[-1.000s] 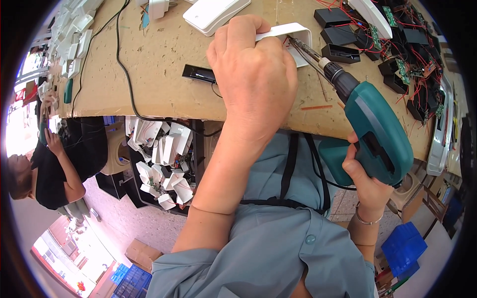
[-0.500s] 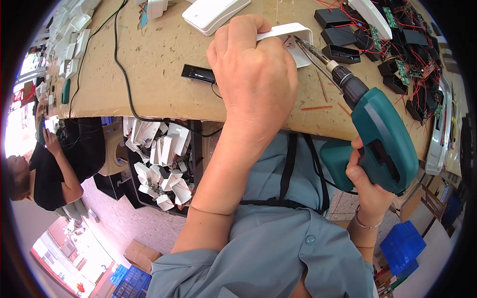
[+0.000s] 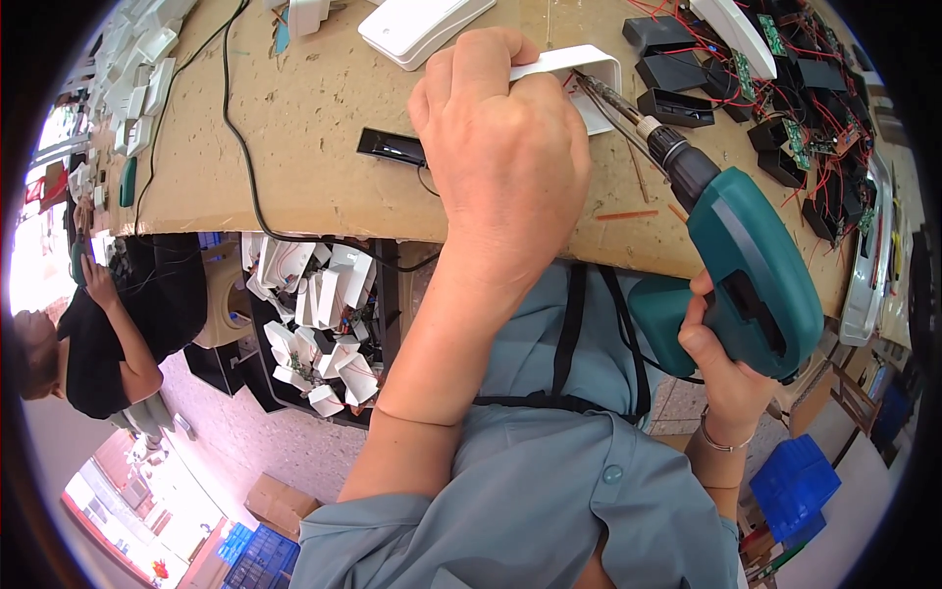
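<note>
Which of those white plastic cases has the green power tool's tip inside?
The open white plastic case gripped by the left hand; the dark-green, pistol-shaped power tool reaches into only that one.

You can read no text, label, brand, number or sign anywhere in your view.
</note>
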`<state>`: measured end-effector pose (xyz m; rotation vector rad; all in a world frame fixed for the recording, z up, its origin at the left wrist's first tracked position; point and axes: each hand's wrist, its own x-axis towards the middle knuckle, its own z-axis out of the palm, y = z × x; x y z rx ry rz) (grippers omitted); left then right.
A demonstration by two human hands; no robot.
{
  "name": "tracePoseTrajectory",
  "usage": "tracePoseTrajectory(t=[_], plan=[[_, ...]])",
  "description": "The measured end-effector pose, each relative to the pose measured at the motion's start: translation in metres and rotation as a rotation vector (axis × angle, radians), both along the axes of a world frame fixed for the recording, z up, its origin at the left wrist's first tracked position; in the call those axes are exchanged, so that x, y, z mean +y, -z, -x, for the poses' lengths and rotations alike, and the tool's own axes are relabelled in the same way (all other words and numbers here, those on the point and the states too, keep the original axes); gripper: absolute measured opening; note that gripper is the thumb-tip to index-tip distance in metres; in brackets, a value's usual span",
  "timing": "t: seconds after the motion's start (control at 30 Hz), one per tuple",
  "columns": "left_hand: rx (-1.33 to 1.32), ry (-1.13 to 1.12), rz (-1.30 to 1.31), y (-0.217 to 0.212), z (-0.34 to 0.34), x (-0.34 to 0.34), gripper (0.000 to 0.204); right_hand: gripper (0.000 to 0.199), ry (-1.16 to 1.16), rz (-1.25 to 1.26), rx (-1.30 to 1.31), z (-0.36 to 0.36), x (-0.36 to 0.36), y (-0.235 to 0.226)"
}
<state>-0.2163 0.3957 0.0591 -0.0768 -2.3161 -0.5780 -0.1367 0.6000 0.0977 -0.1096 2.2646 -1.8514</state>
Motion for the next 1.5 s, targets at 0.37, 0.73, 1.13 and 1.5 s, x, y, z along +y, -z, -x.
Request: tracePoseTrajectory(t=[0.37, 0.73, 1.13, 1.5], plan=[[0.016, 0.000, 0.005, 0.000, 0.001, -0.001, 0.008, 0.046, -0.019, -0.004, 0.015, -0.005, 0.004, 0.001], [0.001, 0.032, -0.056, 0.005, 0.000, -0.001, 0.005, 0.034, 0.163, 0.003, 0.030, -0.006, -0.009, 0.000], [-0.026, 0.027, -0.065, 0.002, 0.000, 0.000, 0.006, 0.025, 0.116, 0.037, -0.044, -0.005, -0.010, -0.006], [-0.014, 0.019, -0.016, -0.002, -0.001, -0.003, 0.009, 0.024, 0.071, 0.073, -0.028, -0.012, -0.004, -0.008]])
